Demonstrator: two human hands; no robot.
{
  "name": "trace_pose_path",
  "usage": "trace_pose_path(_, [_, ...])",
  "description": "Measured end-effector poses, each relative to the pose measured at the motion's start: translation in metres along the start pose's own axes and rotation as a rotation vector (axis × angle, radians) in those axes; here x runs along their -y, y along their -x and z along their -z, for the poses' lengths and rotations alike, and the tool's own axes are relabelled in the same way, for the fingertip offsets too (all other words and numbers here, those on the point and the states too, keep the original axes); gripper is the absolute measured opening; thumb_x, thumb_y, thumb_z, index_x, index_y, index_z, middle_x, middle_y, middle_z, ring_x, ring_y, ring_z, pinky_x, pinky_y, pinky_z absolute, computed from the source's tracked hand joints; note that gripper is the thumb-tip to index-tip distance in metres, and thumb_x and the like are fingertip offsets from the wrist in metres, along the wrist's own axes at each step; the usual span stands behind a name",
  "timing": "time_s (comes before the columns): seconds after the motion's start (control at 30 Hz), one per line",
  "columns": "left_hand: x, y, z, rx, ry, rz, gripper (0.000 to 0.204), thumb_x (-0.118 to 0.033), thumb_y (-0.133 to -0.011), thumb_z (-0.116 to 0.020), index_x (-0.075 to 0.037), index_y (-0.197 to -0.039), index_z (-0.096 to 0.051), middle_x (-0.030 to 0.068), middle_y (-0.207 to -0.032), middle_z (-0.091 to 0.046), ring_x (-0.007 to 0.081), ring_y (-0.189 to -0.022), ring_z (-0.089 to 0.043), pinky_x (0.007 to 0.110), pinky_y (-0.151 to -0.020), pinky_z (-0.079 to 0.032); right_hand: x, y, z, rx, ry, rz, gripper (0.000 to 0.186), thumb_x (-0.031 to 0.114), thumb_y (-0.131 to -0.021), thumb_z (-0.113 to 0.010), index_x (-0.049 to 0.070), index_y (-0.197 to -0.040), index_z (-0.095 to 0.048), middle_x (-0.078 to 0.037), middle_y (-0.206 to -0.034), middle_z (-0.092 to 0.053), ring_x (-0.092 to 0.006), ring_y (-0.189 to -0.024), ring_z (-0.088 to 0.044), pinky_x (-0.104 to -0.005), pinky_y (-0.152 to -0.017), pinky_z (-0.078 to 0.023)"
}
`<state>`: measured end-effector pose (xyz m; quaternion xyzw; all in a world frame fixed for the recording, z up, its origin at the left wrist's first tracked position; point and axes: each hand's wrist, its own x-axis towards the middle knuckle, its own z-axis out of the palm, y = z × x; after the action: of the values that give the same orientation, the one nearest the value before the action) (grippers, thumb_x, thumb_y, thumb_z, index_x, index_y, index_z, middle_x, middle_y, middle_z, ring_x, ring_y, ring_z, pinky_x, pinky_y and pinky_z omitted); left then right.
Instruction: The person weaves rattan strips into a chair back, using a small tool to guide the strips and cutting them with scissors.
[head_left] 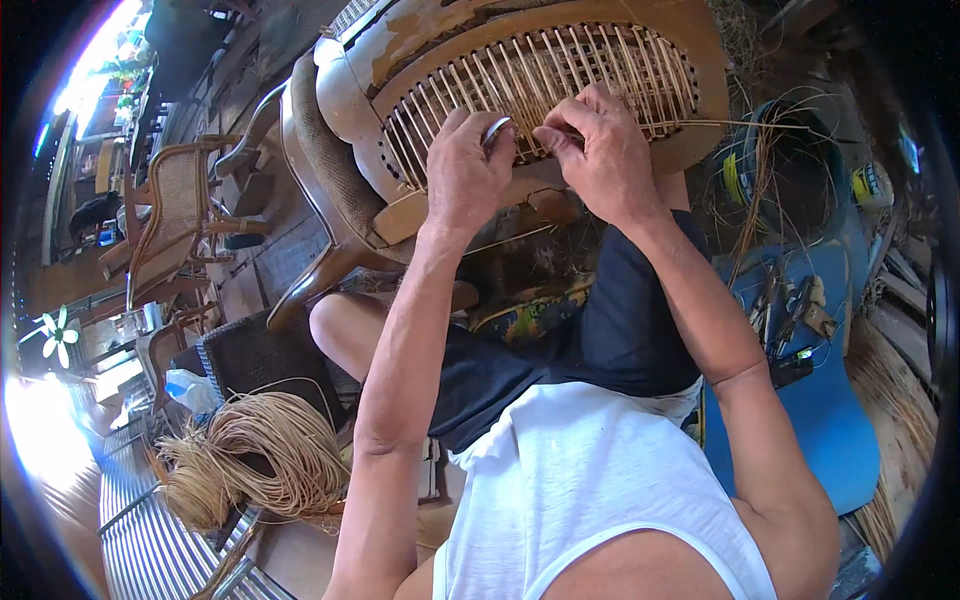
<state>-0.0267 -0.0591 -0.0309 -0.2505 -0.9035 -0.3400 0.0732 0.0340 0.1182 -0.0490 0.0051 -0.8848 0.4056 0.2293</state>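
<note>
An oval wooden chair frame lies before me, with many pale cane strands strung across its opening through holes along the rim. My left hand is closed over the strands at the near side, around a shiny silver tool whose full shape is hidden. Just to its right, my right hand is closed in a pinch above the weave; what its fingertips hold, if anything, is too small to make out. From beside the right hand, loose cane ends stick out past the frame's right rim.
Coiled cane lies at lower left. Beyond it stands a chair with a woven back. At right are a dark bucket with stray strands, hand tools and a blue sheet. My knees flank the frame's near side.
</note>
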Motion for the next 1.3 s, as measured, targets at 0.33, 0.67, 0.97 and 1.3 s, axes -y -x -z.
trace_pose_path(0.33, [-0.011,0.053,0.019,0.122,0.027,0.219,0.021,-0.017,-0.097,-0.063,0.003,-0.098,-0.068,0.0216,-0.09,-0.069,0.0327,-0.084,-0.069,0.041,-0.077,-0.053,0.003,0.003,0.006,0.081,0.12,0.114,0.012,0.018,-0.092,-0.073,0.006,-0.091,-0.072,-0.011,-0.09,-0.066,-0.0323,-0.094,-0.062,-0.0475,-0.086,-0.052])
trace_pose_path(0.67, [-0.012,0.028,0.016,0.181,0.056,0.348,0.028,-0.026,-0.096,-0.071,0.001,-0.101,-0.074,0.0185,-0.086,-0.075,0.0271,-0.078,-0.072,0.039,-0.074,-0.054,0.015,0.004,0.005,0.137,0.133,0.049,0.01,0.015,-0.092,-0.072,0.007,-0.099,-0.072,-0.012,-0.096,-0.069,-0.0336,-0.098,-0.064,-0.0484,-0.088,-0.051])
trace_pose_path(0.97, [0.013,0.017,0.043,-0.07,0.134,0.34,0.029,-0.029,-0.095,-0.072,0.0,-0.09,-0.067,0.0093,-0.079,-0.069,0.0146,-0.071,-0.062,0.033,-0.066,-0.05,0.015,0.0,0.001,0.14,0.144,-0.01,0.007,0.013,-0.093,-0.07,0.008,-0.098,-0.071,-0.009,-0.096,-0.068,-0.0314,-0.096,-0.066,-0.0468,-0.088,-0.053])
trace_pose_path(1.3, [0.038,0.054,0.052,-0.213,0.245,0.418,0.026,-0.02,-0.093,-0.071,0.003,-0.084,-0.06,0.0167,-0.079,-0.067,0.0269,-0.071,-0.064,0.039,-0.07,-0.052,0.021,-0.001,0.001,0.245,0.203,0.015,0.01,0.018,-0.092,-0.07,0.009,-0.094,-0.066,-0.008,-0.092,-0.065,-0.0293,-0.089,-0.066,-0.0484,-0.085,-0.052])
